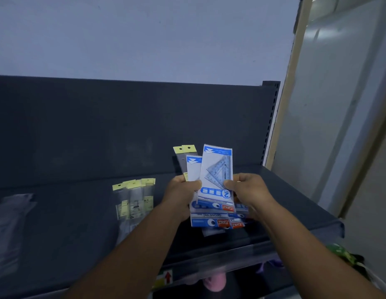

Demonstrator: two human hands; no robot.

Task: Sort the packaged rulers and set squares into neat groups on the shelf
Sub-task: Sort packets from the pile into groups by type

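My left hand point(183, 190) and right hand point(246, 188) both pinched blue set square packs point(215, 175) above the dark shelf point(80, 212), near the ruler packs point(134, 197).

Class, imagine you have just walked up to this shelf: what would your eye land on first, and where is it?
First, the fan of blue-and-white set square packs at centre, gripped by the left hand and the right hand above the dark shelf. Next, the yellow-topped ruler packs lying on the shelf to their left, and more blue packs under the hands.
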